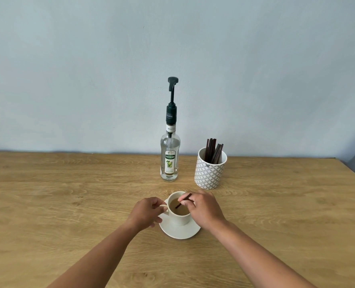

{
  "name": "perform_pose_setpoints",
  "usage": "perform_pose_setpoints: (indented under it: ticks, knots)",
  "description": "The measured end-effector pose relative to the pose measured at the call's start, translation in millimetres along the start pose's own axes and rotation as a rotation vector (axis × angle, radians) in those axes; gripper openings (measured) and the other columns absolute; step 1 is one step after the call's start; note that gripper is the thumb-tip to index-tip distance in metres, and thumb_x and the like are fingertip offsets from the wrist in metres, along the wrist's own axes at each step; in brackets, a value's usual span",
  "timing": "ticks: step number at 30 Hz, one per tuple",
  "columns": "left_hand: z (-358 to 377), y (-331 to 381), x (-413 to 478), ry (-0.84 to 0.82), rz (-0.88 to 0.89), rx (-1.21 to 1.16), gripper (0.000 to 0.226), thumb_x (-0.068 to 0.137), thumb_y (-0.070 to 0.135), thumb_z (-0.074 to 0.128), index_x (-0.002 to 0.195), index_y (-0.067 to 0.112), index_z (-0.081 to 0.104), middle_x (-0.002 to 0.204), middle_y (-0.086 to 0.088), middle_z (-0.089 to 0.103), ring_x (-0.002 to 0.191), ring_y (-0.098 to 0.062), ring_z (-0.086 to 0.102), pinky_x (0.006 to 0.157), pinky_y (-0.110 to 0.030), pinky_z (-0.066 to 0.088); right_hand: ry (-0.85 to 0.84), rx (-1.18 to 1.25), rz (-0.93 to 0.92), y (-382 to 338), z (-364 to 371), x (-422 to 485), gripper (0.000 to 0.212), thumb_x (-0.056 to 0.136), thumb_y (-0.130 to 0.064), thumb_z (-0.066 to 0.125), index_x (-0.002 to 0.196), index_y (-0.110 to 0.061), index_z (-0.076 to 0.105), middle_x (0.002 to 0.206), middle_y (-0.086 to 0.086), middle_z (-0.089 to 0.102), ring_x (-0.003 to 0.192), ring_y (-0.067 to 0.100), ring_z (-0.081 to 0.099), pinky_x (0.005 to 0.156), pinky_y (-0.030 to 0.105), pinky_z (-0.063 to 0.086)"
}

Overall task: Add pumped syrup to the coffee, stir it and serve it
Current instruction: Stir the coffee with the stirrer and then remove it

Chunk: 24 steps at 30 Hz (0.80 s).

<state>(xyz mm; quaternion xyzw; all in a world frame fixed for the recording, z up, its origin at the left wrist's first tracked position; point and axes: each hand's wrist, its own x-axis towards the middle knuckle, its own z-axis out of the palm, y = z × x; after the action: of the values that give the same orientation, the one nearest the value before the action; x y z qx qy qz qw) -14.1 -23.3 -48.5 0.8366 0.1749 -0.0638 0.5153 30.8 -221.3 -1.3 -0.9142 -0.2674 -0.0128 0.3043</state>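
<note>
A white cup (179, 217) of light brown coffee (177, 207) stands on a white saucer (180, 232) at the middle of the wooden table. My left hand (146, 213) pinches the cup's handle on its left side. My right hand (203, 208) holds a dark stir stick (182, 201) slanted down into the coffee. Behind the cup stands a clear syrup bottle (169, 161) with a dark green pump (172, 84) on top, its nozzle pointing left.
A white patterned holder (209, 171) with several dark stir sticks stands right of the bottle. The wooden table (68, 194) reaches back to a pale blue wall. Its right edge runs diagonally at the far right.
</note>
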Motion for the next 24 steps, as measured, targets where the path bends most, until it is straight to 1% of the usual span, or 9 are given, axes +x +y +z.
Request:
perform_pose_setpoints:
  ticks: [3,6,9,12,14,16,18,21,24]
  knots:
    - [-0.3,-0.1,-0.2,-0.001,0.004,0.004,0.007,0.093,0.023,0.067,0.097,0.020,0.072,0.090,0.001,0.078,0.071,-0.015,0.078,0.054,-0.029,0.058,0.016,-0.132,-0.007,2.8,-3.1,1.4,0.017,0.095,-0.028,0.056,0.101,-0.033,0.071,0.101,-0.016,0.073,0.100,0.012,0.056,0.093,0.032,0.034]
    - [-0.1,-0.8,0.0,0.003,0.002,0.005,0.007,0.093,0.023,0.067,0.096,0.020,0.072,0.089,0.001,0.078,0.070,-0.014,0.078,0.052,-0.028,0.057,0.058,-0.156,-0.016,3.8,-7.2,0.6,0.014,0.095,-0.025,0.056,0.097,-0.031,0.069,0.095,-0.013,0.073,0.094,0.016,0.056,0.085,0.034,0.034]
    - [0.1,-2.3,1.3,0.005,0.004,0.006,0.007,0.093,0.023,0.067,0.096,0.020,0.073,0.090,0.000,0.078,0.070,-0.015,0.078,0.053,-0.029,0.058,0.034,-0.097,-0.012,2.2,-6.3,-0.1,0.013,0.094,-0.025,0.056,0.095,-0.031,0.068,0.092,-0.010,0.072,0.094,0.016,0.056,0.090,0.035,0.036]
    - [0.2,-2.2,2.4,0.008,0.003,0.013,0.007,0.093,0.023,0.067,0.095,0.021,0.073,0.089,-0.001,0.079,0.070,-0.014,0.078,0.054,-0.029,0.059,0.010,0.003,-0.010,-1.6,-1.9,-0.6,0.014,0.092,-0.027,0.060,0.097,-0.032,0.072,0.097,-0.010,0.073,0.096,0.013,0.055,0.096,0.034,0.037]
    - [0.3,-1.8,2.5,0.007,0.003,0.015,0.006,0.093,0.023,0.067,0.095,0.021,0.073,0.089,-0.001,0.079,0.070,-0.014,0.078,0.053,-0.029,0.059,0.005,0.010,-0.008,-3.9,0.9,0.3,0.015,0.093,-0.028,0.060,0.099,-0.031,0.073,0.102,-0.009,0.073,0.102,0.014,0.055,0.099,0.033,0.036]
    - [0.3,-1.3,2.7,0.007,0.002,0.015,0.006,0.093,0.022,0.067,0.095,0.021,0.073,0.089,-0.001,0.079,0.070,-0.014,0.078,0.054,-0.029,0.059,-0.010,-0.034,-0.006,-5.2,1.4,2.3,0.018,0.095,-0.028,0.056,0.101,-0.031,0.073,0.104,-0.010,0.074,0.104,0.014,0.055,0.100,0.033,0.034]
    - [0.2,-1.5,3.0,0.005,0.001,0.014,0.006,0.093,0.022,0.067,0.095,0.021,0.073,0.089,-0.001,0.079,0.071,-0.015,0.078,0.054,-0.029,0.059,-0.014,-0.108,-0.013,-4.4,-0.1,4.8,0.019,0.097,-0.027,0.053,0.103,-0.031,0.070,0.104,-0.012,0.074,0.104,0.014,0.056,0.097,0.034,0.034]
    - [0.0,-1.9,3.5,0.005,0.004,0.015,0.006,0.093,0.022,0.067,0.095,0.021,0.073,0.089,-0.001,0.078,0.071,-0.016,0.078,0.054,-0.029,0.059,0.022,-0.169,-0.025,-2.4,-4.3,5.1,0.015,0.096,-0.026,0.054,0.101,-0.031,0.067,0.101,-0.012,0.073,0.100,0.015,0.056,0.090,0.034,0.034]
    - [0.4,-2.3,3.7,0.006,0.003,0.012,0.006,0.093,0.022,0.067,0.095,0.020,0.073,0.090,-0.001,0.078,0.071,-0.016,0.078,0.054,-0.030,0.058,0.026,-0.164,-0.023,-1.3,-6.6,3.9,0.013,0.096,-0.025,0.053,0.099,-0.030,0.065,0.098,-0.010,0.072,0.098,0.016,0.055,0.089,0.036,0.035]
